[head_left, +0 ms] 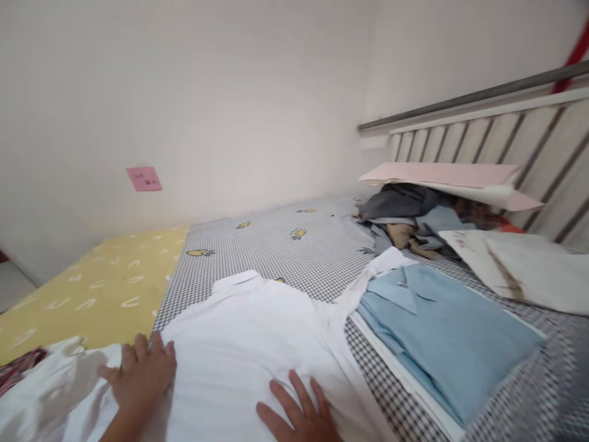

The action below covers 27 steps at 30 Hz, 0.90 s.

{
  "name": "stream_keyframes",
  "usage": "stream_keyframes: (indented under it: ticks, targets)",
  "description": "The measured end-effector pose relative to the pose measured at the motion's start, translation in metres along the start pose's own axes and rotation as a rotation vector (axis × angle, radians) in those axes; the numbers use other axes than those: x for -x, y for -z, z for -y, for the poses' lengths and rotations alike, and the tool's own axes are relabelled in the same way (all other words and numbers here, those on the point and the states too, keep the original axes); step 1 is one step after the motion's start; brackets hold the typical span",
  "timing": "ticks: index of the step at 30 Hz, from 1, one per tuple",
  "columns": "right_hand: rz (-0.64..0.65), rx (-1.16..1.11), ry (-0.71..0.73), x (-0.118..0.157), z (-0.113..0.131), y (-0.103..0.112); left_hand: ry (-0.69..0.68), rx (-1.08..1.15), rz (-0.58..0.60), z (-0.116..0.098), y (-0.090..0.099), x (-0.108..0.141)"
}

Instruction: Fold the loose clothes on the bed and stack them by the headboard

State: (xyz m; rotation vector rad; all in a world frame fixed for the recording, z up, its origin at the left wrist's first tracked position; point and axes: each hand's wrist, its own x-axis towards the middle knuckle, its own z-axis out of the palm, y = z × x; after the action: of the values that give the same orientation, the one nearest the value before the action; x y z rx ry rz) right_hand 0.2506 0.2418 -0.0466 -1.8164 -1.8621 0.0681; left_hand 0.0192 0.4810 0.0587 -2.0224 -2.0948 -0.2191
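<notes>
On the white shirt (239,344), left hand (145,374) and right hand (301,414) press apart; fingers spread

Right hand (301,412) cut off below; pink note (144,178) illegible.

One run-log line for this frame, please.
left hand: open on white shirt | right hand: open on same shirt | blue shirt: folded, right
</notes>
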Motion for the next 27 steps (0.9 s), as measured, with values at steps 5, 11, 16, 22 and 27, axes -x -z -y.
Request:
stream_keyframes:
  ticks: [5, 11, 16, 22, 27]
  targets:
    - [0.214, -0.201, 0.024, -0.008, 0.003, 0.038, -0.537, 0.028, -0.145, -0.022, 0.006, 0.079]
    - [0.156, -0.343, -0.07, -0.003, 0.022, 0.059, -0.211, 0.006, 0.125, -0.024, -0.008, 0.142]
    - [-0.01, -0.419, -0.354, -0.049, -0.003, 0.086, -0.166, -0.005, 0.125, -0.029, 0.009, 0.144]
    - [-0.103, -0.128, -0.454, -0.135, -0.067, 0.134, -0.13, -0.047, 0.1, -0.032, 0.003, 0.147]
    - [0.009, 0.141, -0.426, -0.162, -0.078, 0.132, -0.154, 0.013, -0.035, -0.025, -0.025, 0.144]
